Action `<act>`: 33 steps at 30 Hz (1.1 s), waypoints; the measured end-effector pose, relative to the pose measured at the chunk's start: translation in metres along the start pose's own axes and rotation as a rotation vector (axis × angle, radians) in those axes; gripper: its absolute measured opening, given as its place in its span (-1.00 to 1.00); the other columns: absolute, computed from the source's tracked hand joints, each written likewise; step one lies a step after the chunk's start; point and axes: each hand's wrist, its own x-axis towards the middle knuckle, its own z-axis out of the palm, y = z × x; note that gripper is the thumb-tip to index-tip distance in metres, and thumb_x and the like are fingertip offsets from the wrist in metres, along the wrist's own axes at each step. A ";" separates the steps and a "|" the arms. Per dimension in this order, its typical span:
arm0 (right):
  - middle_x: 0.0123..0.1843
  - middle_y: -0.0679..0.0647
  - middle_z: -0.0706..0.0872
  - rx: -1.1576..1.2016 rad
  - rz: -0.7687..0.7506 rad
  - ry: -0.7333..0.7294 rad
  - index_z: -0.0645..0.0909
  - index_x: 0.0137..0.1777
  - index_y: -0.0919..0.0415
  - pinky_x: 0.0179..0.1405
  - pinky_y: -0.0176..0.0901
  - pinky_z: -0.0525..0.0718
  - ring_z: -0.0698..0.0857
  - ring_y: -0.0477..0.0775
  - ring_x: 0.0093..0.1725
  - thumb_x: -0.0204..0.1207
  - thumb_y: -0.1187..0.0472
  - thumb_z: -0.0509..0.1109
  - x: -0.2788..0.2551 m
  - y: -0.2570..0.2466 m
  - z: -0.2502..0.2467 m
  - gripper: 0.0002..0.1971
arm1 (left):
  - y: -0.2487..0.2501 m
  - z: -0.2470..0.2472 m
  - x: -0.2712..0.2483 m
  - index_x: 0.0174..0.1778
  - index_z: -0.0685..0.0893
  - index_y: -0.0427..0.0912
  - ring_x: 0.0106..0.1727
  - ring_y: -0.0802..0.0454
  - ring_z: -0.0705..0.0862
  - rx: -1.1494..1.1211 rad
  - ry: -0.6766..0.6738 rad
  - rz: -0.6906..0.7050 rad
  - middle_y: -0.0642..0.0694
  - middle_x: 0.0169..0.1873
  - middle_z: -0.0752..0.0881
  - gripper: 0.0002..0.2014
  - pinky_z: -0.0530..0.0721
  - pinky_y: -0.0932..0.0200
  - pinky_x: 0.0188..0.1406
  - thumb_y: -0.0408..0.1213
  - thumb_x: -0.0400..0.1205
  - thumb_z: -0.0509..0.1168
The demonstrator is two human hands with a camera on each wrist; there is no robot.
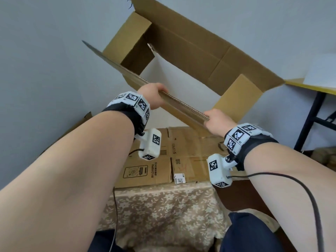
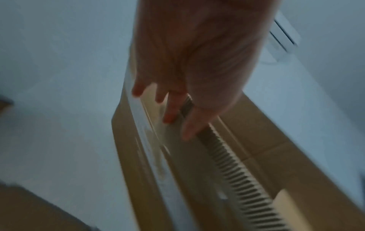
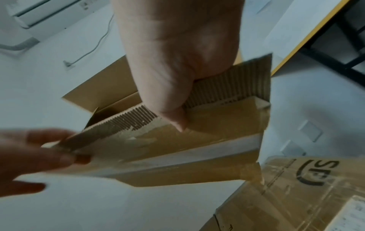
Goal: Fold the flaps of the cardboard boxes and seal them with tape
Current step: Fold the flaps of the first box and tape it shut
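A brown cardboard box (image 1: 181, 46) hangs tilted in the air in front of a pale wall, its flaps spread wide so the wall shows through. Both hands hold the corrugated edge (image 1: 183, 104) of its near flap. My left hand (image 1: 154, 96) pinches that edge (image 2: 237, 168) towards the left, thumb on one face and fingers on the other; the left wrist view of this hand (image 2: 177, 118) is blurred. My right hand (image 1: 218, 122) grips the same edge further right. In the right wrist view, the right hand (image 3: 177, 109) has its thumb over the flap (image 3: 177, 148) and its fingers hidden behind it. No tape roll is in view.
Flattened printed cardboard boxes (image 1: 181, 157) lie on a table with a floral cloth (image 1: 163, 215) below my hands. A yellow-edged table (image 1: 312, 86) on black legs stands at the right. A wall air conditioner (image 3: 49, 15) shows in the right wrist view. Cables hang from both wrist cameras.
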 end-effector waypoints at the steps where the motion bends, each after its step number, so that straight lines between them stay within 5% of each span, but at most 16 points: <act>1: 0.36 0.15 0.62 -0.006 0.002 0.021 0.56 0.43 0.11 -0.04 -0.14 0.57 0.64 0.23 0.17 0.61 0.39 0.16 -0.001 0.003 -0.003 -0.57 | -0.004 -0.001 0.001 0.36 0.55 0.00 0.10 -0.05 0.59 0.118 0.057 -0.017 -0.06 0.10 0.62 -0.59 0.56 0.16 -0.03 -0.39 0.59 0.28; 6: 0.17 0.10 0.69 -0.182 -0.054 0.088 0.63 0.32 0.03 -0.10 -0.11 0.61 0.65 0.22 0.10 0.60 0.39 0.17 -0.005 0.008 -0.027 -0.59 | -0.014 -0.010 0.002 0.30 0.58 -0.14 0.08 -0.21 0.62 0.408 0.110 -0.140 -0.22 0.06 0.67 -0.62 0.63 0.01 -0.08 -0.48 0.58 0.15; 10: -0.03 0.08 0.71 -0.247 -0.085 0.154 0.68 0.17 0.02 -0.19 -0.07 0.69 0.67 0.18 -0.08 0.57 0.39 0.18 -0.004 0.006 -0.044 -0.64 | -0.016 -0.006 0.002 0.22 0.58 -0.18 -0.02 -0.21 0.60 0.320 0.244 -0.169 -0.25 0.01 0.66 -0.66 0.59 0.01 -0.13 -0.52 0.59 0.12; 13: 0.00 0.09 0.70 -0.258 -0.099 0.210 0.67 0.15 0.04 -0.17 -0.07 0.64 0.67 0.20 -0.03 0.58 0.34 0.20 -0.001 0.005 -0.053 -0.70 | -0.019 -0.008 0.001 0.21 0.56 -0.20 -0.03 -0.23 0.58 0.258 0.316 -0.134 -0.27 -0.02 0.66 -0.68 0.54 0.01 -0.17 -0.51 0.60 0.09; 21: -0.17 0.05 0.66 -0.365 -0.146 0.360 0.62 0.00 0.07 -0.16 -0.10 0.39 0.66 0.23 -0.07 0.58 0.21 0.34 0.010 0.008 -0.063 -0.93 | -0.029 -0.008 -0.006 0.26 0.58 -0.16 0.11 -0.21 0.63 0.258 0.197 -0.160 -0.21 0.09 0.69 -0.75 0.52 0.06 -0.12 -0.27 0.68 0.19; 26: -0.16 0.06 0.71 -0.356 -0.099 0.358 0.61 0.01 0.07 -0.07 -0.06 0.34 0.65 0.23 -0.08 0.57 0.23 0.31 0.020 0.012 -0.047 -0.91 | -0.029 -0.010 -0.007 0.22 0.62 -0.14 -0.05 -0.12 0.57 0.306 0.117 -0.136 -0.16 0.06 0.69 -0.77 0.53 0.07 -0.14 -0.25 0.71 0.14; 33: -0.10 0.13 0.70 -0.373 -0.071 0.360 0.61 0.12 0.11 0.03 0.02 0.45 0.61 0.29 0.02 0.46 0.26 0.32 0.027 0.012 -0.044 -0.76 | -0.030 -0.009 0.000 0.29 0.60 -0.10 0.09 -0.16 0.63 0.331 0.095 -0.131 -0.15 0.10 0.68 -0.72 0.53 0.06 -0.17 -0.25 0.71 0.12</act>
